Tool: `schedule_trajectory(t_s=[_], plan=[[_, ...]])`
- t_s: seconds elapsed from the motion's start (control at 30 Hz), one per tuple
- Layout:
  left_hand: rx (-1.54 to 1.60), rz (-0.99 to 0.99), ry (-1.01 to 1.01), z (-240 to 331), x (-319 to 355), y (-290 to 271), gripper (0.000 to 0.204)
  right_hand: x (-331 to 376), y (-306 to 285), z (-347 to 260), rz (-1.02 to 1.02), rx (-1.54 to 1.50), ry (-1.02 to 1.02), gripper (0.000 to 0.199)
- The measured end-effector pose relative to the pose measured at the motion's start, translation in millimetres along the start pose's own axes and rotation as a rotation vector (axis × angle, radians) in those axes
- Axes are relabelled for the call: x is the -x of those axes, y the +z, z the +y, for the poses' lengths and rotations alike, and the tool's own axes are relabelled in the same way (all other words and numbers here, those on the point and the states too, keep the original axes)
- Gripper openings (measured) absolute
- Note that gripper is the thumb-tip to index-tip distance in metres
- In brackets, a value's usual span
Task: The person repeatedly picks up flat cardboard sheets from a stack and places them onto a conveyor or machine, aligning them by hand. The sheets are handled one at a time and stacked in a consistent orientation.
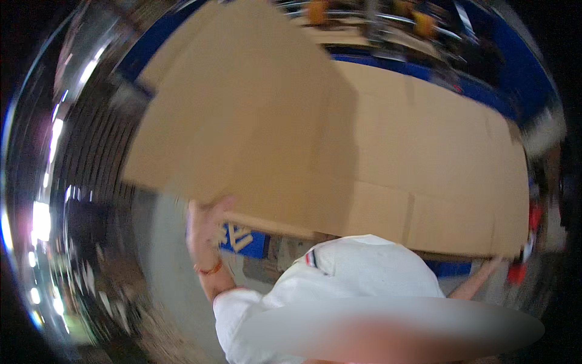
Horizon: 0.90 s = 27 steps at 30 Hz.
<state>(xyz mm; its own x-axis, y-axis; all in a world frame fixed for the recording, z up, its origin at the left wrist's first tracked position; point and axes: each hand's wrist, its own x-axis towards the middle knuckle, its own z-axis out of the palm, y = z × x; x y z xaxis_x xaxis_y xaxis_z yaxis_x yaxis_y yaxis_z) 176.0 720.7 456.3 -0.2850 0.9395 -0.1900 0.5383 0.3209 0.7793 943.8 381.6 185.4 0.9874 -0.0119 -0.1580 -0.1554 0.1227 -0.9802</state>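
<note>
A large brown cardboard sheet (448, 151) with crease lines spreads across the view in front of me. On the left, a broad cardboard panel (242, 115) overlaps it and casts a darker shade toward the middle. My left hand (209, 221), blurred by motion and with a red band at its wrist, grips the panel's near edge, thumb lying against the board. At the near right corner of the sheet is my right hand (494, 264). It touches the edge there, but its fingers are too small and smeared to make out.
Behind the cardboard stands a blue machine frame (515, 79) with metal bars and yellow-orange parts (424, 25). A blue panel with pale marks (245, 241) shows under the near edge. Grey floor (173, 255) lies at left; red items (516, 273) are at the right.
</note>
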Motion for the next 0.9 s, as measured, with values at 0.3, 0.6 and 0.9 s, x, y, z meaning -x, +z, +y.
schedule_trajectory(t_s=[0.3, 0.6, 0.9], plan=[[0.300, 0.129, 0.677, -45.0, -74.6, 0.0, 0.033, 128.3, 2.7, -23.6, 0.128, -0.418, -0.063, 0.046], [0.217, 0.282, 0.682, -52.7, -72.7, 45.8, 0.020, 269.8, 162.1, -57.2, -0.186, 0.065, -0.974, 0.030], [-0.326, -0.232, 1.282, -43.2, -45.3, 166.9, 0.062, 274.3, 209.3, -70.1, -0.692, 0.378, -1.334, 0.044]])
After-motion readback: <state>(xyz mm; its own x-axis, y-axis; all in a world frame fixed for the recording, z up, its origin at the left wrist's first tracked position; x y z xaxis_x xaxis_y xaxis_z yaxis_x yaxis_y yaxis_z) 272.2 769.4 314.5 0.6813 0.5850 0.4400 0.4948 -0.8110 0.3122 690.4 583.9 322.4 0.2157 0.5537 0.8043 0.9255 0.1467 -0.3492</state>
